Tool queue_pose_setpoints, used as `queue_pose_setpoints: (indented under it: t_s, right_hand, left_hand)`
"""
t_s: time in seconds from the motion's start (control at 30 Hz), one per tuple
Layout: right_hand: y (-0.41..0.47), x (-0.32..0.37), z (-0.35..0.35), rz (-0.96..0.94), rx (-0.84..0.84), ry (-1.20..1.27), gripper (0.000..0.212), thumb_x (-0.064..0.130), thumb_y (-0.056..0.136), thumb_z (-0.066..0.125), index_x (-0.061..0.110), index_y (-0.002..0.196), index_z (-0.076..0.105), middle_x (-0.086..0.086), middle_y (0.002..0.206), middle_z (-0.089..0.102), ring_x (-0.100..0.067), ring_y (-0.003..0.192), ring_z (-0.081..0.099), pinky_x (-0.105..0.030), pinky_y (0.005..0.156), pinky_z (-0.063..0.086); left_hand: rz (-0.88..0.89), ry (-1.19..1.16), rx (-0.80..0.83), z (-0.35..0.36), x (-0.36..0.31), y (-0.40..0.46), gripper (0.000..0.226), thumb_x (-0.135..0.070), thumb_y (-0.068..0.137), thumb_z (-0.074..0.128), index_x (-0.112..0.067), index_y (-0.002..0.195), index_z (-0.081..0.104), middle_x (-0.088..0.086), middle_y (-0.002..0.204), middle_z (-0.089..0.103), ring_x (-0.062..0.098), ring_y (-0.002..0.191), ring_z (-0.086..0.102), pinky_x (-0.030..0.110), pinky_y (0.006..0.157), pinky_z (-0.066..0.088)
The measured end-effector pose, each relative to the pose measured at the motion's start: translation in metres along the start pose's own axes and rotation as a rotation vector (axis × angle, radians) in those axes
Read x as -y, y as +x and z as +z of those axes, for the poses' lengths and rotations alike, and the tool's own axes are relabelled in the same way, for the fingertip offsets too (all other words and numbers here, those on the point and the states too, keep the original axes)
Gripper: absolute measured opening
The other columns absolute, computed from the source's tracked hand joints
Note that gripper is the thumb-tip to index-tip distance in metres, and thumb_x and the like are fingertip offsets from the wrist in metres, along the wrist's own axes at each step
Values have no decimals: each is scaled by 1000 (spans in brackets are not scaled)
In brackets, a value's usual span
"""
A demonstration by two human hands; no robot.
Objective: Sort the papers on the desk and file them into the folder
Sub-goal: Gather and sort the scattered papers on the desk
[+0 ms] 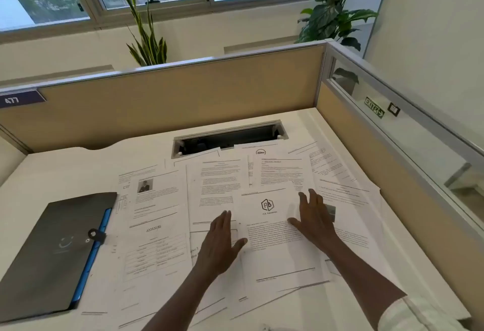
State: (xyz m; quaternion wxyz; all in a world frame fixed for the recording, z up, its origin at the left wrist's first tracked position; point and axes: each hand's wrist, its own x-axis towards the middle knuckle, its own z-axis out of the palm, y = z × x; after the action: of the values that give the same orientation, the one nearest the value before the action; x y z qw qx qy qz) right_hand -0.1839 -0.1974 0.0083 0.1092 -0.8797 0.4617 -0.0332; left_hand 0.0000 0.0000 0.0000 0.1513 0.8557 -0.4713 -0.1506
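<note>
Several printed white sheets lie spread and overlapping across the white desk (65,168). On top in the middle is a sheet with an "AB" hexagon logo (268,228). My left hand (222,239) lies flat on the papers at that sheet's left edge, fingers apart. My right hand (314,215) rests flat on its right edge, fingers spread. Neither hand grips anything. A dark grey folder (52,252) with a blue spine and a button clasp lies closed at the left of the desk. Left of centre lie a sheet with a small portrait photo (154,197) and one headed "ANNEXURE" (157,246).
A cable slot (227,138) is open in the desk at the back, with sheet corners overlapping its front edge. Tan partition walls (183,94) close the back and right sides. Plants stand behind the partition under the windows.
</note>
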Motion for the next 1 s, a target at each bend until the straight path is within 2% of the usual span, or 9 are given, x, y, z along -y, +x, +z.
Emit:
queue_pose_setpoints:
  t_s: [0.13,0.2,0.27,0.43,0.63,0.7,0.8,0.9,1.0]
  right_hand:
    - [-4,-9,5,147,53,13,95,62,76,66,8,144,25,-25,149,25,-37,137,28,-49,109,36]
    - [-4,-10,8,184,72,28,97,64,75,66,5,142,27,-28,146,29,-40,136,29,-47,114,27]
    - [-2,-9,8,226,72,59,95,63,73,68,4,138,30,-27,140,37,-39,131,34,-43,111,29]
    - [0,-3,6,247,61,138,93,52,71,77,2,135,32,-19,126,49,-32,118,44,-37,102,39]
    - [4,9,5,319,49,310,105,27,76,80,-4,147,10,-20,135,45,-33,123,43,-39,104,42]
    - [4,13,6,375,5,407,84,20,85,71,1,147,17,-18,131,52,-31,121,48,-39,101,45]
    - [3,12,6,352,-64,402,57,11,86,67,6,133,37,-11,109,66,-26,103,60,-32,78,50]
    - [4,7,7,325,-51,404,25,13,86,65,7,107,53,-13,104,68,-33,108,56,-37,80,51]
    - [9,0,7,353,-72,515,22,13,87,66,3,105,60,-16,108,68,-37,112,56,-39,87,51]
  left_hand:
    - [-62,-27,-3,11,-16,1,91,-54,89,57,-13,156,10,4,163,18,22,149,19,40,115,34]
    - [-73,-22,8,17,-21,1,91,-51,90,58,-12,155,10,5,163,20,22,149,20,39,115,32]
    - [-60,5,21,22,-24,3,91,-50,90,58,-11,156,9,5,163,19,22,149,18,37,116,29]
    - [-82,15,71,32,-28,5,89,-49,92,56,-10,156,8,4,163,19,22,150,16,37,119,26]
    - [-83,-3,74,33,-29,6,88,-47,93,56,-10,156,8,3,164,16,21,151,14,37,120,25]
    - [-79,-9,76,33,-28,6,89,-48,93,56,-10,156,6,3,165,14,20,151,13,36,120,25]
    - [-88,-16,76,32,-27,7,92,-50,92,56,-10,156,3,3,165,10,19,151,12,36,119,24]
    - [-109,-62,75,33,-27,8,96,-52,89,58,-11,156,3,3,165,10,20,151,13,37,119,24]
    - [-155,-206,50,32,-30,12,97,-49,88,63,-9,156,7,5,164,16,20,149,19,36,119,25]
